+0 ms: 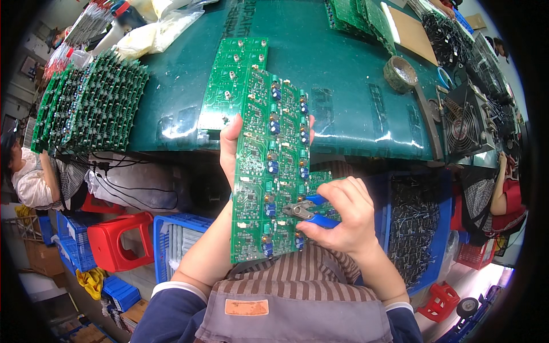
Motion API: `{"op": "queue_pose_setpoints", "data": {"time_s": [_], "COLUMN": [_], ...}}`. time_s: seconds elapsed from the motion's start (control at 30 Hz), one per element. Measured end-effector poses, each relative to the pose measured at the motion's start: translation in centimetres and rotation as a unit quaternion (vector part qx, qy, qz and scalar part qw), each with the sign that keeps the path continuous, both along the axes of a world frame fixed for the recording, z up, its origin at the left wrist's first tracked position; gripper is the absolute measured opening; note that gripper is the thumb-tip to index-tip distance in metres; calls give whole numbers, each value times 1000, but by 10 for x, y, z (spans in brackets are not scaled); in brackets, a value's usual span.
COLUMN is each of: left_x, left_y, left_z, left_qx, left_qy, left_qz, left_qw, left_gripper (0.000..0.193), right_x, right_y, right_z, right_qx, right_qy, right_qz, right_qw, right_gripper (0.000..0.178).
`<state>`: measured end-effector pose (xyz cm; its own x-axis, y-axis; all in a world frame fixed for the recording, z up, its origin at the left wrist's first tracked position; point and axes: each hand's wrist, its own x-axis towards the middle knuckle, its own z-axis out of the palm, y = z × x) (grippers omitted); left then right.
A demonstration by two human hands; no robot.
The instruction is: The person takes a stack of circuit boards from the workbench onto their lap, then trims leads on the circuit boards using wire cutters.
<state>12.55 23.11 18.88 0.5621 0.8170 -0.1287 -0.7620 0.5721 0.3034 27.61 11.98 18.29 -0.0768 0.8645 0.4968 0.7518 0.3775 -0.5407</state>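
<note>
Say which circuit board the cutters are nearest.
The long, populated board gripped in the left hand: blue-handled cutters overlap its lower half, while boards on the bench are farther off.

Looks down from the head, fisheye-wide, close above board (251,166) mid-frame, taking in apron (309,320) at bottom and table (360,63) at top.

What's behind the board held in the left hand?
The board partly covers a second board on the table. The left hand is partly behind the held one; its palm is hidden.
</note>
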Motion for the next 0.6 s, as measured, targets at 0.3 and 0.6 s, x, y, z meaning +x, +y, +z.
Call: {"op": "queue_pose_setpoints", "data": {"time_s": [0.3, 0.6], "left_x": [2, -9], "left_y": [1, 18], "left_z": [-8, -2], "left_qx": [-6, 14], "left_qy": [-21, -31], "left_qz": [5, -15], "left_qw": [1000, 999], "left_gripper": [84, 74], "right_x": [-1, 0], "right_y": [-1, -6], "right_z": [-6, 2], "right_qx": [7, 19], "right_qy": [11, -13], "right_qz": [-2, 7], "right_qw": [1000, 1000], "right_gripper": [54, 55]}}
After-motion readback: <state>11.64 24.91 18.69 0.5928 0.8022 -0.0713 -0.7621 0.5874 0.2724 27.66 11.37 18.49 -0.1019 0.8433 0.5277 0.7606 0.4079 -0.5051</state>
